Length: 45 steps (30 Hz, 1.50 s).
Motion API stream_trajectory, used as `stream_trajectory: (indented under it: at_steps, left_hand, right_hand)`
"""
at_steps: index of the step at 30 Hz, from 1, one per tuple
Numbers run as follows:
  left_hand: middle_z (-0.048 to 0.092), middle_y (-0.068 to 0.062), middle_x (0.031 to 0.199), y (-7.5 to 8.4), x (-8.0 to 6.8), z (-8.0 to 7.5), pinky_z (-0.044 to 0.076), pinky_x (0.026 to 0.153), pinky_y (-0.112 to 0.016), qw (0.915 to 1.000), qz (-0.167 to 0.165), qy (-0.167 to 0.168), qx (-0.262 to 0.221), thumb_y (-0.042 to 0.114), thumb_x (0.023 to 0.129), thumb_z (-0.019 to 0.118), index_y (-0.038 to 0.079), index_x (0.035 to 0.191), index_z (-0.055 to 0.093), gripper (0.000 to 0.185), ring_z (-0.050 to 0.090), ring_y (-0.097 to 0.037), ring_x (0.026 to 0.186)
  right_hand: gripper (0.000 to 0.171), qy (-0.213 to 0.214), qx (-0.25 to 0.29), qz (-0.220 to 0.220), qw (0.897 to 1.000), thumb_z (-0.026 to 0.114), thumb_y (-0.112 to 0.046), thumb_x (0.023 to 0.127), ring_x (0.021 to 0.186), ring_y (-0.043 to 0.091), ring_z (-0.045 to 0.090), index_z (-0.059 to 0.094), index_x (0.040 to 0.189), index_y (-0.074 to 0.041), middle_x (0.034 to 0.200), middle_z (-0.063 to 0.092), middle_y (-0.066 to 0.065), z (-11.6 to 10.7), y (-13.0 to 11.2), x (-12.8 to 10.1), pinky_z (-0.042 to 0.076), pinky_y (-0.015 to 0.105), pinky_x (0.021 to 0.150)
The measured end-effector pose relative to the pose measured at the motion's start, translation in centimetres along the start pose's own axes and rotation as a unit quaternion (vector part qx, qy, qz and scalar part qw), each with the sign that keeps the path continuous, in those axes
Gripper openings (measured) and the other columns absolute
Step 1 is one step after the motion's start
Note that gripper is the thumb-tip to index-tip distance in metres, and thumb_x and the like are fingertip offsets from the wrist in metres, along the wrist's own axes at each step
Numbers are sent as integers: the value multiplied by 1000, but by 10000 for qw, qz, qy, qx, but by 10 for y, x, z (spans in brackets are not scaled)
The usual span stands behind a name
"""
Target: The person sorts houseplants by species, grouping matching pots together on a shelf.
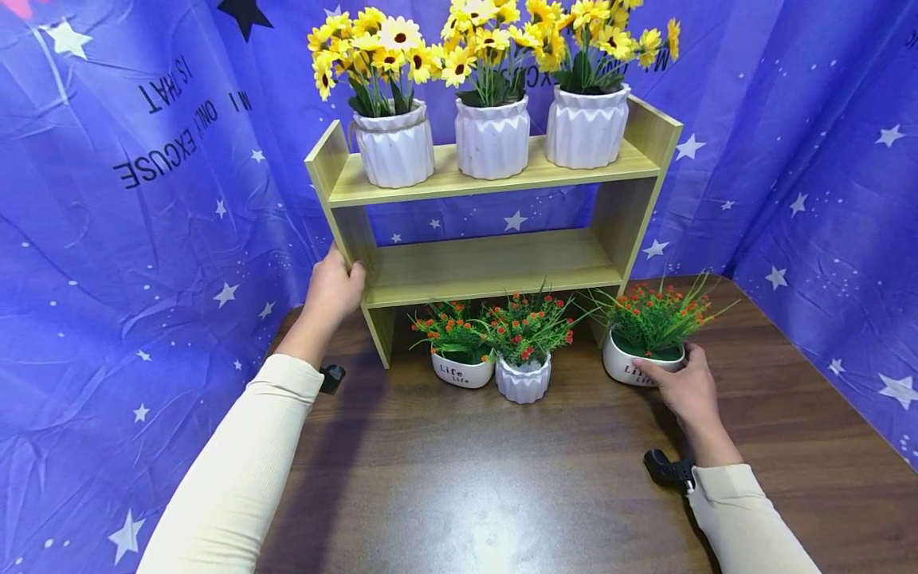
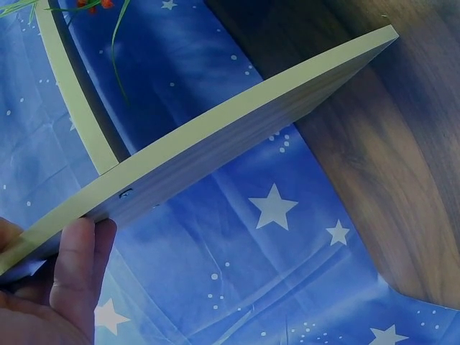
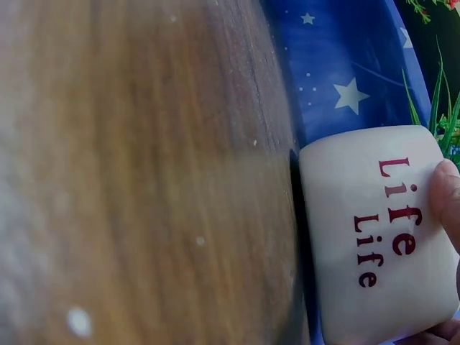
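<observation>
A light wooden shelf (image 1: pixel 495 253) stands at the back of the table. My left hand (image 1: pixel 335 283) grips its left side panel (image 2: pixel 208 136), the thumb and fingers on either side of the board in the left wrist view. On the right, my right hand (image 1: pixel 687 391) holds a white oval flowerpot (image 3: pixel 374 237) with red "Life" lettering, the thumb across its front near the rim. Orange-red flowers and long grass blades (image 1: pixel 663 311) rise from this pot, which is beside the shelf's right leg.
Under the shelf are another "Life" flowerpot (image 1: pixel 462 371) and a small white pleated pot (image 1: pixel 523 379) with red flowers. Three white pots (image 1: pixel 491 139) of yellow flowers line the top board. Blue star-printed cloth (image 1: pixel 179 319) hangs behind and beside the brown table (image 1: pixel 430 462).
</observation>
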<state>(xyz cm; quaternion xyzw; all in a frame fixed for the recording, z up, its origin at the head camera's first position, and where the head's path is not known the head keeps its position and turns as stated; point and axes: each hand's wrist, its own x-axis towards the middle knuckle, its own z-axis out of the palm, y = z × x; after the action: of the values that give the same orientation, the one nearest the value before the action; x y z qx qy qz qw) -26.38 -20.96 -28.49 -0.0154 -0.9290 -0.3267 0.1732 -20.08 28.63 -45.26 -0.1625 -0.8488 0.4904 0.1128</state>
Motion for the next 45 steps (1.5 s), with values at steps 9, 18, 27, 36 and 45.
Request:
stream_trajectory:
  at_steps: [9, 18, 27, 36, 45]
  left_hand:
    - [60, -35, 119, -2, 0, 2, 43, 96, -58, 9999, 81, 67, -14, 11, 99, 46, -5, 127, 47, 33, 56, -51, 113]
    - [60, -35, 119, -2, 0, 0, 43, 96, -58, 10000, 89, 32, -1, 12, 99, 45, -6, 128, 46, 34, 56, -51, 114]
    - [60, -34, 120, -4, 1, 0, 43, 96, -58, 10000, 80, 38, 7, 12, 99, 45, -5, 129, 46, 34, 56, -50, 115]
    - [60, -34, 121, -1, 4, 0, 43, 97, -58, 9999, 125, 26, -50, 13, 100, 45, -5, 129, 46, 35, 56, -50, 115]
    - [60, -33, 121, -5, 1, 1, 43, 96, -58, 10000, 55, 2, -48, 13, 100, 46, -4, 129, 46, 34, 56, -50, 115]
  right_hand:
    - [92, 365, 114, -6, 9993, 76, -38, 87, 128, 39, 44, 24, 151, 3, 142, 44, 30, -8, -9, -11, 37, 49, 101]
    - [84, 690, 248, -404, 9965, 77, -31, 86, 99, 12, 52, 31, 149, 1, 132, 50, 19, -26, -35, -25, 41, 9, 71]
    - [78, 901, 559, -995, 9894, 81, -22, 83, 98, 2, 54, 40, 147, -3, 124, 54, 7, -36, -79, -33, 45, 9, 71]
    - [77, 504, 824, -2021, 9746, 81, -15, 84, 111, 5, 55, 39, 149, -8, 133, 54, 10, -34, -131, -26, 47, 9, 78]
    - [78, -142, 714, -2283, 9709, 81, -24, 85, 95, 5, 59, 39, 147, -5, 124, 61, 20, -6, -171, -12, 48, 13, 70]
